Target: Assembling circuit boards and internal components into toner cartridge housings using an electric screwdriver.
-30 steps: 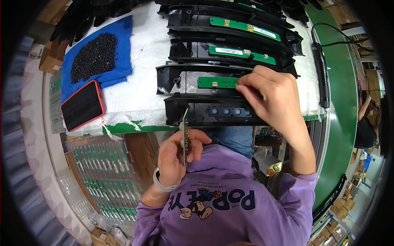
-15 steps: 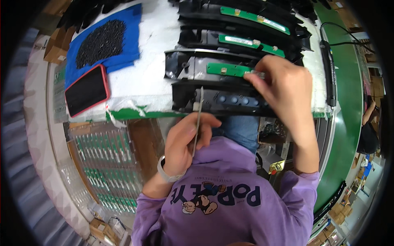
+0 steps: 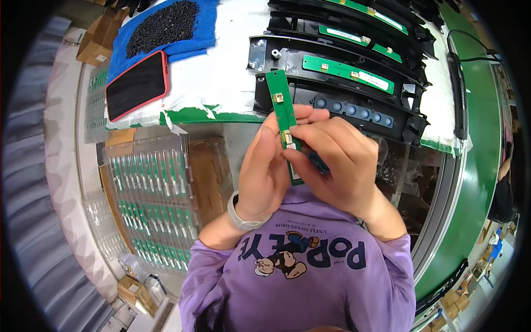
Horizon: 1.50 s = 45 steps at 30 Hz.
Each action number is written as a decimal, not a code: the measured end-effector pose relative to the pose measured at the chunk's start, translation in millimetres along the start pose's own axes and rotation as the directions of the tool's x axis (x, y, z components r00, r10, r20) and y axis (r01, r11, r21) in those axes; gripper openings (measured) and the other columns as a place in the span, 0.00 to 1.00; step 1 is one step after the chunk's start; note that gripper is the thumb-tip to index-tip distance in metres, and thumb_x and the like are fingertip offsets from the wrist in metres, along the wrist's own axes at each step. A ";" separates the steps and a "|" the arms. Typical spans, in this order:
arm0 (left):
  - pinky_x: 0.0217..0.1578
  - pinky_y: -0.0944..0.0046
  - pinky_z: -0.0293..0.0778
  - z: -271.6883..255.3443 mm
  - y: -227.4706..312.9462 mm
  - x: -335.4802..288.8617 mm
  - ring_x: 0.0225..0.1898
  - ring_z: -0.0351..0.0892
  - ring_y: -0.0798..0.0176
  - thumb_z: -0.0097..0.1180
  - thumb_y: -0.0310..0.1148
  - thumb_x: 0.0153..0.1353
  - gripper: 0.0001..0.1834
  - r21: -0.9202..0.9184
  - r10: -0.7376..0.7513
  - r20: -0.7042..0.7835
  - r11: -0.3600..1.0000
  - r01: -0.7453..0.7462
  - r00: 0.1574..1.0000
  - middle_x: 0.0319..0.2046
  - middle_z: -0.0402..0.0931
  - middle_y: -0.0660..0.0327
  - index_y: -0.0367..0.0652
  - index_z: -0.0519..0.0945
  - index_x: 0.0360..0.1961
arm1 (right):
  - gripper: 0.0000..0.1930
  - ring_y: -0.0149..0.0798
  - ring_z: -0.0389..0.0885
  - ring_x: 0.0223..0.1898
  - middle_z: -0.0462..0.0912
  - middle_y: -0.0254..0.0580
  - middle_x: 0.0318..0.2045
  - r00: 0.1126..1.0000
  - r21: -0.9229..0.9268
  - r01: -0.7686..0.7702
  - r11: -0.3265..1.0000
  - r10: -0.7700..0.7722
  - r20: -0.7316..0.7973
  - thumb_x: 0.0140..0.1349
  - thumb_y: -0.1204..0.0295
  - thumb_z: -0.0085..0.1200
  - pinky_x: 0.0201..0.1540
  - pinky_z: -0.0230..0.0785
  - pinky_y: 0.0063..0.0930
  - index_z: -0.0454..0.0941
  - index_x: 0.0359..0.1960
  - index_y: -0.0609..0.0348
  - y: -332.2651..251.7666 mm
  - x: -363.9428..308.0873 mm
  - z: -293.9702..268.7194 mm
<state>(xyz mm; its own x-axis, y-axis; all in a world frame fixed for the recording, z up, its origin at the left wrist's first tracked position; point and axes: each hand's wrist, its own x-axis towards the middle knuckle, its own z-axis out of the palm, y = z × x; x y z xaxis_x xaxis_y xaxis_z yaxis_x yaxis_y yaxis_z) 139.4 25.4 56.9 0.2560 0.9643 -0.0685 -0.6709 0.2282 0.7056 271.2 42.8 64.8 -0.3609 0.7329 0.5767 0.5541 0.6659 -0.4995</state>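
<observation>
A narrow green circuit board (image 3: 281, 108) stands tilted above the bench's front edge, with small pale connectors on its face. My left hand (image 3: 259, 171) is closed around the board's lower part. Fingers of my right hand (image 3: 338, 157) pinch the same board beside the lower connector (image 3: 287, 138). Just beyond lies the nearest black plastic housing (image 3: 310, 97), fitted with a row of blue round buttons (image 3: 362, 113). Behind it, a second black housing (image 3: 264, 54) carries another green circuit board (image 3: 348, 73). My fingers hide part of the held board.
More black housings with green boards lie at the back. At left are a red-cased phone (image 3: 137, 86) and a heap of small black screws (image 3: 163, 27) on blue cloth (image 3: 207, 19). Clear trays (image 3: 152, 199) of boards stand below left; a black pen-shaped tool (image 3: 459, 99) lies at right.
My right hand has left the board in the second housing and come to the circuit board in my left hand. That board has turned from edge-on to face-up. The whole view has shifted.
</observation>
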 end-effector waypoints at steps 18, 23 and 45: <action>0.49 0.56 0.65 -15.1 -12.0 1.1 0.50 0.67 0.47 0.63 0.23 0.39 0.21 0.875 0.612 0.418 -0.073 -0.478 0.672 0.45 0.70 0.54 0.39 0.75 0.39 | 0.08 0.38 0.71 0.21 0.71 0.39 0.20 0.993 -0.255 -0.072 0.964 0.045 -0.107 0.40 0.82 0.62 0.20 0.63 0.28 0.77 0.25 0.63 33.2 -10.2 -74.3; 0.49 0.54 0.65 -15.6 -16.3 12.8 0.51 0.66 0.48 0.64 0.25 0.40 0.19 0.886 0.536 0.458 -0.205 -0.416 0.709 0.46 0.70 0.55 0.42 0.76 0.38 | 0.08 0.37 0.71 0.21 0.70 0.36 0.21 1.000 -0.289 -0.016 0.957 0.018 0.006 0.40 0.80 0.61 0.19 0.63 0.26 0.76 0.25 0.61 41.3 -8.4 -63.2; 0.32 0.56 0.73 -72.1 141.8 120.0 0.32 0.77 0.50 0.55 0.32 0.53 0.06 0.639 0.565 0.406 -0.738 0.219 0.718 0.27 0.77 0.53 0.40 0.79 0.29 | 0.09 0.39 0.73 0.22 0.73 0.38 0.21 0.984 -0.321 -0.178 0.930 0.166 -0.065 0.41 0.78 0.64 0.20 0.65 0.28 0.76 0.25 0.61 30.5 -9.4 -64.8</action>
<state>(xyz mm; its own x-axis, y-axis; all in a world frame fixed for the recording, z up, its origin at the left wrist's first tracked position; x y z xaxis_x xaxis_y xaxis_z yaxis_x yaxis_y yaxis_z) 24.8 183.1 97.8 0.0876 0.7670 0.6357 0.9954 -0.0432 -0.0851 340.1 47.2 86.1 -0.2149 0.8225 0.5266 0.8205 0.4445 -0.3593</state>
